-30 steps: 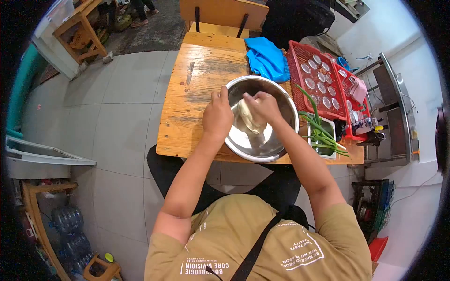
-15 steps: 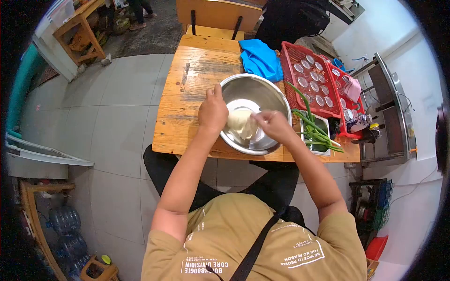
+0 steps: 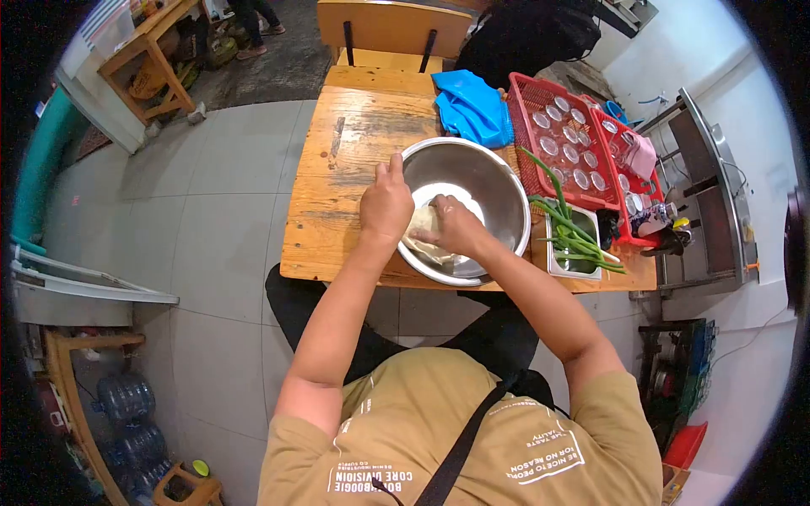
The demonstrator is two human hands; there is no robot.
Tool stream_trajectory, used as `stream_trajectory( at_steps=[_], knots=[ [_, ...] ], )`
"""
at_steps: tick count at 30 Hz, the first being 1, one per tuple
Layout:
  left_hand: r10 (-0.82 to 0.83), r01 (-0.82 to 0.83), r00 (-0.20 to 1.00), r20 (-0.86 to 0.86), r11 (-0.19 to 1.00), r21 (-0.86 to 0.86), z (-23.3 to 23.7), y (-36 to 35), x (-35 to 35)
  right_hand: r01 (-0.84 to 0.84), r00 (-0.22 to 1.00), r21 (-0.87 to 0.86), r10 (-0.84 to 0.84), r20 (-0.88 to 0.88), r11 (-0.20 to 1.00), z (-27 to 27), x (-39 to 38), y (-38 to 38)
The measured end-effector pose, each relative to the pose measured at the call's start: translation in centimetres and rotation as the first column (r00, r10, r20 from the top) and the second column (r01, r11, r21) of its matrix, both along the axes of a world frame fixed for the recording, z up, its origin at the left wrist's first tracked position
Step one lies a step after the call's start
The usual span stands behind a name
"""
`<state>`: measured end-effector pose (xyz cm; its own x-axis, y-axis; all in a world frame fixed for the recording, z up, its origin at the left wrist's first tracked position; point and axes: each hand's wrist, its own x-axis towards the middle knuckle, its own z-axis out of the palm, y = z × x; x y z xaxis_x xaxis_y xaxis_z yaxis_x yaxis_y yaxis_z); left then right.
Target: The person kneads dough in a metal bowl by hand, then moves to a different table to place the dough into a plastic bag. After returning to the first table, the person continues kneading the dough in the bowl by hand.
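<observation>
A wide metal mixing bowl [image 3: 504,190] rests on the wooden table, close to its front edge. My left hand [image 3: 387,202] grips the bowl's left rim, with its fingers pointing away from me. Inside the bowl, a pale lump of dough [image 3: 423,223] lies against the left wall. My right hand [image 3: 456,228] reaches in from the right and presses on the dough with curled fingers. Part of the dough is hidden beneath that hand.
Green onions [image 3: 574,240] lie across a small metal tray [image 3: 553,263] right of the bowl. Behind them, a red basket [image 3: 523,126] holds several clear cups. A blue plastic bag [image 3: 474,110] lies beyond the bowl, near a wooden chair [image 3: 392,25].
My right hand has moved left and down onto the dough, covering more of it. My left hand stays on the rim. The whole view has shifted slightly.
</observation>
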<state>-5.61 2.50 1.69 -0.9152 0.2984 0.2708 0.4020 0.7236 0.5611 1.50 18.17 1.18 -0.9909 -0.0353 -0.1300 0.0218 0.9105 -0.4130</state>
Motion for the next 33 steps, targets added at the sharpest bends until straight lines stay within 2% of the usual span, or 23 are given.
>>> stream_trajectory(
  at_steps=[4,6,8,10,12,14,15,16,18,19,20,22,23,24,26,27,28,30,31,32,33],
  knots=[
    [-0.004,0.005,1.000,0.024,1.000,-0.010,0.4,0.1,0.0,0.087,0.996,-0.090,-0.087,-0.001,0.992,1.7,0.6,0.8],
    [-0.040,0.040,0.999,0.009,0.999,-0.004,0.1,-0.1,0.0,0.123,0.968,-0.098,-0.141,-0.207,0.988,2.5,1.4,0.6],
    [-0.036,0.036,0.999,0.001,0.999,0.005,-0.5,0.1,0.1,0.134,0.961,-0.155,-0.166,-0.220,0.979,3.7,1.8,0.9],
    [-0.049,0.049,0.999,-0.006,0.999,0.012,-0.4,0.2,0.3,0.226,0.929,-0.229,-0.280,-0.240,0.947,5.1,2.3,1.2],
    [-0.017,0.016,1.000,0.018,0.999,0.051,-0.4,0.5,0.3,0.208,0.913,-0.251,-0.280,-0.296,0.945,4.8,2.7,2.0],
    [-0.023,0.022,0.999,0.028,0.999,0.046,-0.3,0.9,0.1,0.005,0.972,-0.166,-0.044,-0.232,0.986,5.4,3.1,2.4],
    [-0.024,0.022,0.999,0.037,0.999,0.038,-0.2,1.0,0.1,-0.046,0.984,-0.116,0.025,-0.178,0.992,5.8,3.2,2.7],
    [-0.024,0.023,0.999,0.036,0.999,0.039,-0.2,1.1,0.0,-0.046,0.984,-0.115,0.025,-0.179,0.992,6.3,3.0,3.0],
    [-0.043,0.042,0.999,0.021,0.997,0.058,-0.3,0.9,0.1,-0.027,0.994,0.046,0.032,-0.105,0.999,7.1,2.3,3.3],
    [-0.042,0.041,0.999,0.020,0.998,0.055,-0.3,0.7,0.1,-0.120,0.984,0.296,0.153,-0.090,0.948,7.7,2.1,3.2],
    [-0.047,0.046,0.999,0.016,0.997,0.059,-0.3,0.7,0.1,-0.118,0.984,0.294,0.152,-0.095,0.948,6.9,1.6,3.6],
    [-0.055,0.054,0.998,0.004,0.996,0.064,-0.1,0.8,0.0,-0.220,0.938,0.145,0.250,-0.238,0.965,3.0,0.4,5.0],
    [-0.052,0.052,0.999,0.001,0.996,0.070,-0.2,0.8,0.0,-0.269,0.904,0.143,0.301,-0.304,0.952,0.2,0.2,5.3],
    [-0.051,0.051,0.999,0.002,0.996,0.074,-0.3,0.8,0.0,-0.269,0.903,0.143,0.301,-0.307,0.953,0.4,0.4,4.9],
    [-0.046,0.047,0.999,-0.005,0.995,0.092,-0.5,0.9,-0.1,-0.349,0.936,-0.059,0.345,-0.076,0.935,0.8,0.7,4.2],
    [-0.043,0.043,0.999,-0.007,0.993,0.111,-0.7,1.0,-0.1,-0.383,0.909,0.059,0.388,-0.155,0.922,0.7,1.3,3.8],
    [-0.045,0.045,0.999,-0.006,0.993,0.111,-0.8,1.0,-0.1,-0.381,0.910,0.058,0.386,-0.154,0.923,0.7,1.6,3.4],
    [-0.046,0.047,0.999,-0.014,0.995,0.087,-0.8,1.1,-0.2,-0.271,0.962,0.184,0.269,0.038,0.945,0.8,1.8,2.5],
    [-0.047,0.048,0.999,-0.015,0.995,0.089,-0.7,1.1,-0.2,-0.230,0.968,0.207,0.246,-0.054,0.951,0.4,2.0,2.3],
    [-0.065,0.065,0.998,-0.011,0.995,0.074,-0.6,1.0,-0.1,-0.231,0.967,0.211,0.248,-0.054,0.950,0.3,2.1,2.5],
    [-0.078,0.078,0.997,-0.006,0.995,0.063,-0.3,0.9,-0.1,-0.122,0.988,0.098,0.130,-0.087,0.988,0.3,2.1,3.1]
  ],
)
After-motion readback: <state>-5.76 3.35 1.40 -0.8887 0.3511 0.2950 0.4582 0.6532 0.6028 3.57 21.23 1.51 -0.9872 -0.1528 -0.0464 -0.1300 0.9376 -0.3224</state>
